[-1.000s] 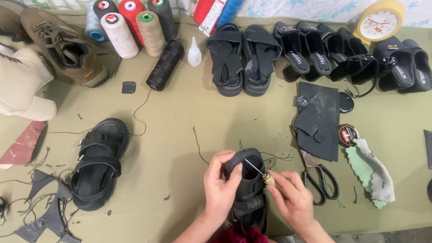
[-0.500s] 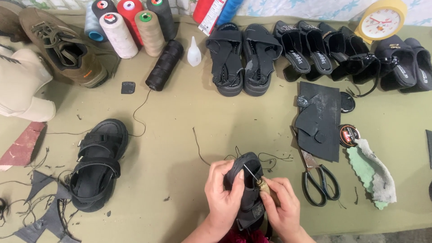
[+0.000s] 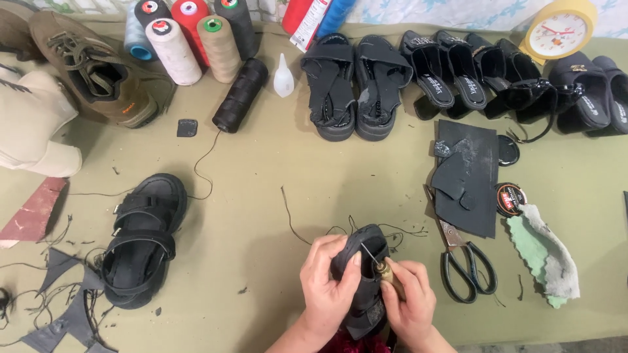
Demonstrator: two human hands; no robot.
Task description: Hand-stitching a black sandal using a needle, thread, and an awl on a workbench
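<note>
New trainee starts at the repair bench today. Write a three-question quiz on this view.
1. True or false: the left hand grips the black sandal being sewn.
2. What does the right hand hold? A) scissors B) a wooden-handled awl C) a glue bottle
3. Fill in: the scissors lie to the ___ of the hands.

Key: 1 true. 2 B, the awl, its metal tip at the sandal. 3 right, on the green table, untouched.

Six upright thread cones [image 3: 175,52], one lying black spool [image 3: 239,96], one pair of scissors [image 3: 462,261], one clock [image 3: 560,29].
</note>
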